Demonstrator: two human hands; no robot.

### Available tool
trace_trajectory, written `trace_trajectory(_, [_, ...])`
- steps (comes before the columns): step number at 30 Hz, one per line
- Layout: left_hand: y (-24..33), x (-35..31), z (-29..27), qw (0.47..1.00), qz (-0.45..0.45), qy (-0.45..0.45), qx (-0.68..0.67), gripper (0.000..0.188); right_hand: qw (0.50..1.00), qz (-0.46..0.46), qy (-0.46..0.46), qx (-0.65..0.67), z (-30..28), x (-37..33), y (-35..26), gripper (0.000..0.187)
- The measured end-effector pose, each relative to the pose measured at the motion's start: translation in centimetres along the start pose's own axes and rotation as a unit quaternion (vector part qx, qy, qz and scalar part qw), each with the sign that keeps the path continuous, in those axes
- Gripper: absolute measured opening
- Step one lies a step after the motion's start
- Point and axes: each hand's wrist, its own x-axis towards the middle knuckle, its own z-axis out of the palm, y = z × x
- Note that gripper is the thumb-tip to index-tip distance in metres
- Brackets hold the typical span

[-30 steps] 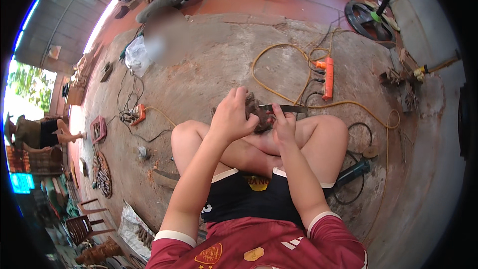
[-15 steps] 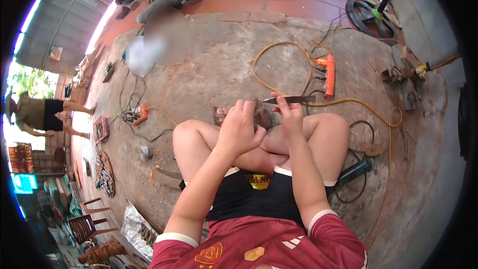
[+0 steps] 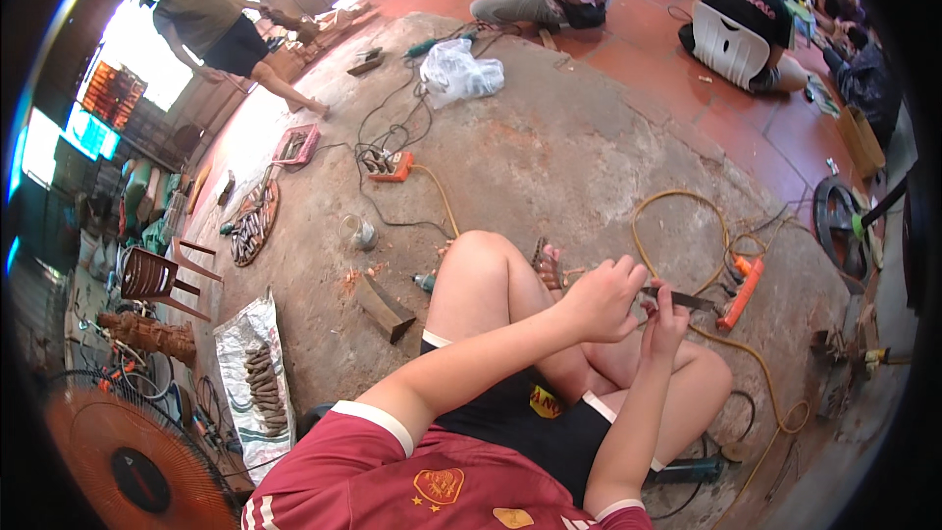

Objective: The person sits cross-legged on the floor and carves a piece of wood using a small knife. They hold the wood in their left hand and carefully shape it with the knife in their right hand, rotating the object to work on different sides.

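Note:
I sit cross-legged on the floor with both hands over my shins. My right hand is closed, its fingers pinching a flat dark blade that sticks out to the right. My left hand is closed beside it, at the blade's other end. Whatever the left fingers hold is hidden behind them. Just left of that hand shows my foot in a brown sandal.
Orange power strips with looping cords lie right and left. Nearby are a wooden wedge, a white sack bearing brown pieces, a fan and a plastic bag. A person walks at far left; others sit at the back.
My view has swung left, so the scene shifts rightward and the fan comes in. My hands have drawn closer together, and the brown piece seen between them earlier is hidden.

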Motion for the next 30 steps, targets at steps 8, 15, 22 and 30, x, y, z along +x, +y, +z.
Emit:
trace_trajectory(8, [-0.5,-0.1,1.0,1.0,0.014,0.001,0.004,0.036,0.998,0.011,0.054,-0.019,-1.5,0.8,-0.5,0.021])
trace_trajectory(15, [-0.4,-0.3,1.3,1.0,0.013,0.009,-0.014,0.039,0.999,0.027,0.035,0.006,-2.0,0.5,-0.2,0.019])
trace_trajectory(22, [-1.0,0.1,0.8,1.0,-0.008,-0.009,-0.01,0.039,0.993,0.015,0.109,0.036,-2.6,0.6,-1.3,0.017])
trace_trajectory(30, [-3.2,3.0,0.1,1.0,-0.02,-0.011,-0.004,0.034,0.988,0.008,0.152,0.04,-2.2,0.3,-2.3,0.024])
